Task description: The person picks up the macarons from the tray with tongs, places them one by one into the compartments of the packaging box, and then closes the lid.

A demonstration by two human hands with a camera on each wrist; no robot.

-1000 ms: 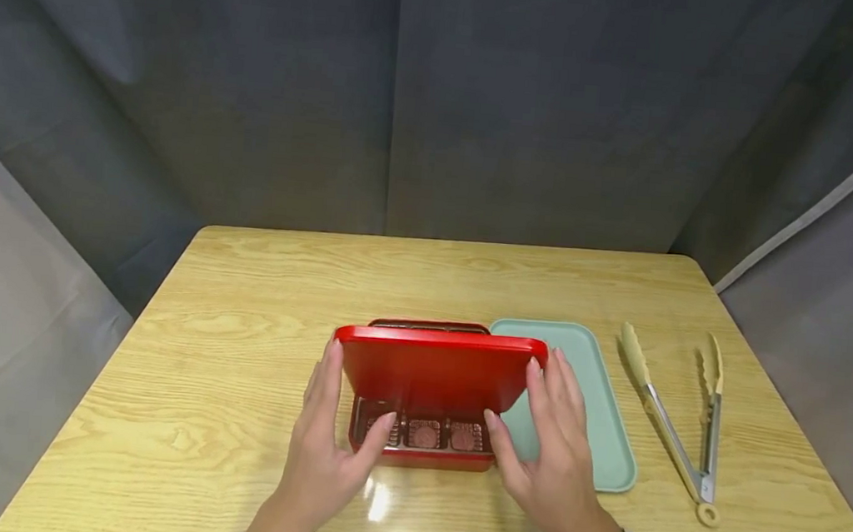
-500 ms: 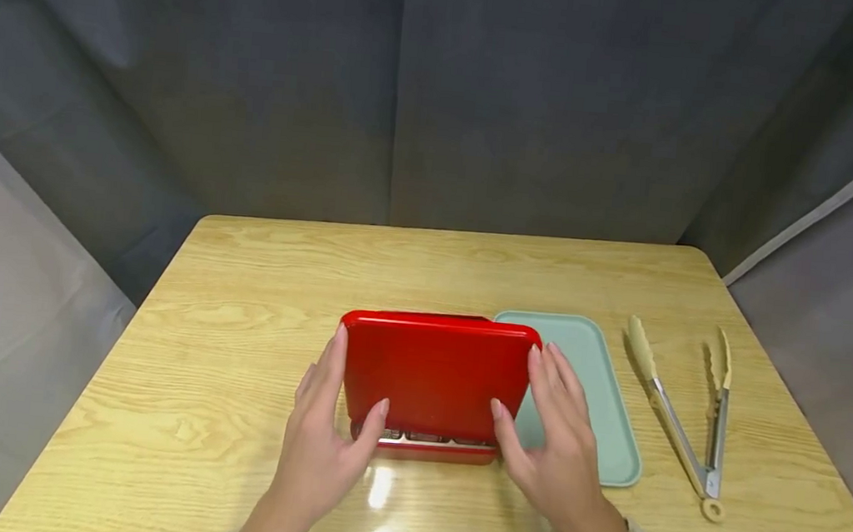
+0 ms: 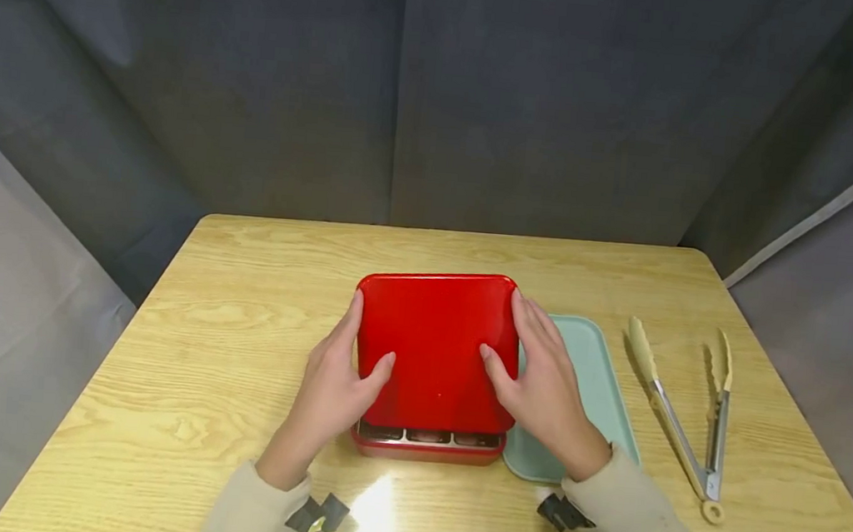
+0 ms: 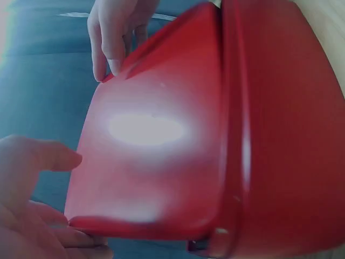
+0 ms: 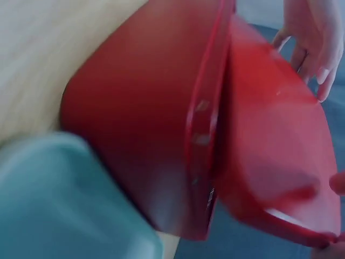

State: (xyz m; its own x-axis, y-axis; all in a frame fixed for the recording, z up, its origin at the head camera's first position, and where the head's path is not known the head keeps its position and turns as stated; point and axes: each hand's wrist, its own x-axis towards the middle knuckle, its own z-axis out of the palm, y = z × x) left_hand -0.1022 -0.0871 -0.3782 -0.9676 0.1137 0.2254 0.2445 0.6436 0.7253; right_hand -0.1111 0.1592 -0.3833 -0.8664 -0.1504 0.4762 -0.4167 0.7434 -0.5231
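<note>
A red lid (image 3: pixel 435 342) lies at a tilt over a red box (image 3: pixel 427 451), its lower edge by the box's near rim. Several dark compartments (image 3: pixel 428 436) show in the strip below that edge; the rest of the inside is hidden. My left hand (image 3: pixel 334 388) grips the lid's left side, thumb on the top face and fingers along the edge. On the opposite side my right hand (image 3: pixel 546 388) holds it likewise. In the left wrist view the lid (image 4: pixel 156 178) slants up from the rim of the box (image 4: pixel 285 124).
Just right of the box, partly behind my right hand, lies a pale green tray (image 3: pixel 597 396). Farther right, spread tongs (image 3: pixel 684 437) with cream tips rest on the wooden table (image 3: pixel 243 302). Dark curtains (image 3: pixel 439 100) hang behind the table.
The lid's upper edge has moved up and away in the head view, and its top face now shows more fully. Both hands have travelled forward with it, bringing more forearm into sight.
</note>
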